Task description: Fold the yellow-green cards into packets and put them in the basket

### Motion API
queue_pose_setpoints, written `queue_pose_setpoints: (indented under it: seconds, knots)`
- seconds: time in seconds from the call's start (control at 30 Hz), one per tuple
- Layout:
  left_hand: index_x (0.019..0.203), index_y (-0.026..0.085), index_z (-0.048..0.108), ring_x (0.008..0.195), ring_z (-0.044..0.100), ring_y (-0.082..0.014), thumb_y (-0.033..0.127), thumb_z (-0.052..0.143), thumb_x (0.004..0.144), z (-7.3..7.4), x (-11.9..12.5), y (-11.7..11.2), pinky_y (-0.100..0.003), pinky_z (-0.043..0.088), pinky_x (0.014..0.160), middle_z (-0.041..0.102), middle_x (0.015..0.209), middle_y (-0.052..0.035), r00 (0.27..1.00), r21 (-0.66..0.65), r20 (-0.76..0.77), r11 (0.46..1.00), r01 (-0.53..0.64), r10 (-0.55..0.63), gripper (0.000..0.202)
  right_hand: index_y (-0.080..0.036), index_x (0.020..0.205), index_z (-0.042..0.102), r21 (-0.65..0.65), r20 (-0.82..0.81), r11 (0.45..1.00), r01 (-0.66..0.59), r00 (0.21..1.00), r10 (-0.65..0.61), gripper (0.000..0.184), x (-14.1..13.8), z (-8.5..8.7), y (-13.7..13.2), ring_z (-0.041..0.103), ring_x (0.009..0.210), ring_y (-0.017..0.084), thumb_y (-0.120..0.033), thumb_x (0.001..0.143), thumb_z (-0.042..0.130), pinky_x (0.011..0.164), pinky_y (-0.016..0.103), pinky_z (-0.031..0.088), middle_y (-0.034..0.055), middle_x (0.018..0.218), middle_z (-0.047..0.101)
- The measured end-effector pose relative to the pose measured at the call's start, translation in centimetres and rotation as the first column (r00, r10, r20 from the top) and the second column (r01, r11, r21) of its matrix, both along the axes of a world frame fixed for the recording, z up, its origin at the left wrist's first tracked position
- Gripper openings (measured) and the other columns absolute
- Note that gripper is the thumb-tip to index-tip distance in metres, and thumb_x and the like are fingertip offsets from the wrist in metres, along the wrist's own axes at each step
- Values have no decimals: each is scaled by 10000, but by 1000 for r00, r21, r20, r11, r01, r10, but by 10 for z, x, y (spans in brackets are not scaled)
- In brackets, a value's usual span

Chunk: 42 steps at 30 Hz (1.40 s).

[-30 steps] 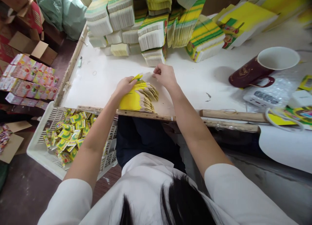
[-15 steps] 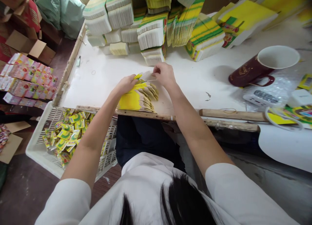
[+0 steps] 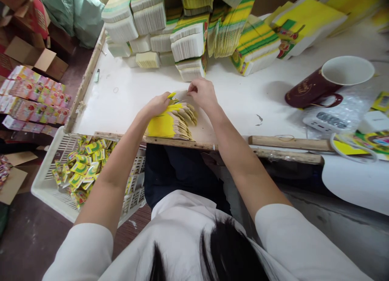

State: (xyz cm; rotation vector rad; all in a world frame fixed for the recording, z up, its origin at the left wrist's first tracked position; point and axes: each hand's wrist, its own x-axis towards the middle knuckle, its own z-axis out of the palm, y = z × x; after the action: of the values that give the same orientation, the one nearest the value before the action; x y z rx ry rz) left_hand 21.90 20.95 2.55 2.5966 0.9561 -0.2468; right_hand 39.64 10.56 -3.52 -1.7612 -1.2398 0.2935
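A: From the head camera, the only view, where's the work?

B: On the bench (image 3: pixel 240 100), a fanned stack of yellow cards (image 3: pixel 160 126) lies close to the near edge, in front of the person. The left hand (image 3: pixel 158 105) is on its upper side, fingers curled over and gripping a yellow card (image 3: pixel 172 95) whose tip pokes out past them.

A: And the right hand (image 3: pixel 203 95)?

B: Thumb and finger are drawn together at the edge of a pale piece (image 3: pixel 181 95) between the two hands. Whether they truly pinch it, I can't tell; it's too small.

A: How would you handle that well?

B: I'd judge it wants a light fingertip touch on one edge only, with the left hand steady, so the fan beneath isn't dragged askew. Thin card probably creases if squeezed.

A: What about edges?

B: The wooden strip (image 3: pixel 200 144) runs just beside the stack's near side, so a nudge toward the body could tip cards off. Ahead, the stacked bundles (image 3: pixel 188 43) stand just beyond the right knuckles, so reaching forward looks tight.

A: Open room?

B: Sideways: bare bench left of the left hand, and a wide stretch between the right hand and the mug (image 3: pixel 322 84).
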Motion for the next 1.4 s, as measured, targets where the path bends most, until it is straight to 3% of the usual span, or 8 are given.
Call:
queue_pose_setpoints:
  seconds: [0.53, 0.93, 1.23, 1.4]
  knots:
    - [1212, 188, 569, 1000, 615, -234, 197, 400, 896, -3, 0, 9, -343, 452, 909, 694, 1090, -110, 995, -24, 18, 994, 104, -103, 359, -208, 708, 636, -13, -35, 1000, 2, 999, -3, 76, 1, -4, 2, 604, 822, 214, -160, 767, 639, 811, 380, 476, 49, 852, 670]
    - [1191, 196, 590, 1015, 592, -243, 184, 470, 871, -2, 2, 10, -342, 431, 942, 688, 1116, -98, 997, -93, 48, 993, 72, -67, 342, -221, 733, 650, -6, -25, 1000, -9, 1000, 9, 69, 3, -7, 4, 592, 850, 230, -237, 799, 652, 792, 381, 483, 50, 836, 673]
    - [1017, 174, 640, 1010, 586, -237, 240, 407, 933, -5, 6, 8, -327, 418, 918, 693, 1077, -115, 998, -68, 58, 997, 35, -31, 257, -215, 725, 661, -5, -24, 1000, 13, 1000, -13, 47, 2, -5, 3, 600, 819, 223, -187, 762, 652, 784, 385, 484, 48, 832, 683]
    - [1039, 171, 631, 984, 589, -235, 210, 401, 929, -6, 5, 10, -333, 424, 907, 692, 1066, -123, 998, -50, 52, 998, 29, -27, 259, -217, 732, 664, -5, -42, 1000, 10, 999, -10, 49, 2, -6, 4, 603, 832, 227, -220, 781, 660, 776, 382, 488, 42, 812, 678]
